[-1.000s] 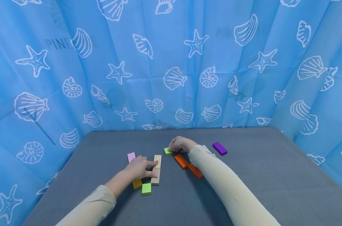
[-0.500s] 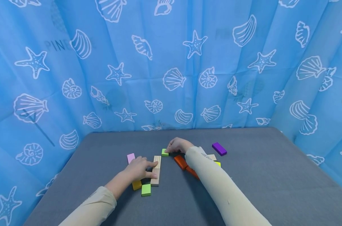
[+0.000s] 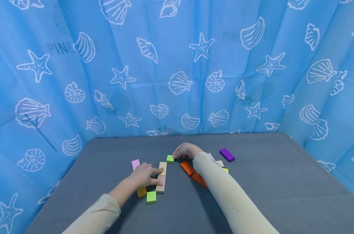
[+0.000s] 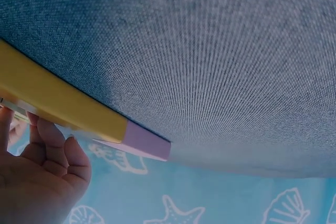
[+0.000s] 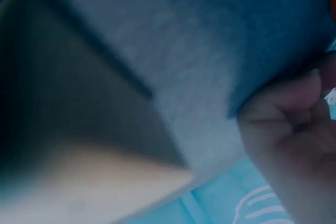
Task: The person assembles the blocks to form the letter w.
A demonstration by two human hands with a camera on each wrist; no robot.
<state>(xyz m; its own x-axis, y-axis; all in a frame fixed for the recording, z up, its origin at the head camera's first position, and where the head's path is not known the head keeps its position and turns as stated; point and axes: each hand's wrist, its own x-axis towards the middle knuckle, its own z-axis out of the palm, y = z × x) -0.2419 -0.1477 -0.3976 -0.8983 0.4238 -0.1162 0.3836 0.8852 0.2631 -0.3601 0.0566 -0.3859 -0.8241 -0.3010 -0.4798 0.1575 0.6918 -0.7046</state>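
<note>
In the head view my left hand [image 3: 143,175] lies across a row of blocks, thumb and index finger extended onto two natural wood blocks, one striped [image 3: 163,166] and one plainer [image 3: 160,188]. Partly under it run a yellow block [image 3: 142,192] and a pink block [image 3: 135,163], set end to end in the left wrist view, where the fingers are beside the yellow one. A light green block [image 3: 151,197] sits nearest me. My right hand [image 3: 188,150] has its fingertips at the right edge of another light green block [image 3: 170,159], just beyond the striped block's far end.
Two orange blocks [image 3: 187,168] lie below the right hand, partly covered by the sleeve [image 3: 224,185]. Past that sleeve show a natural wood block [image 3: 220,163], a bright yellow block [image 3: 225,170] and a purple block [image 3: 227,155]. A blue shell-patterned curtain [image 3: 180,107] encloses the grey table [image 3: 270,182].
My right hand has shifted slightly left, moving the far green block left and nearer to the striped wood block. The left hand has stayed in place on the wood blocks.
</note>
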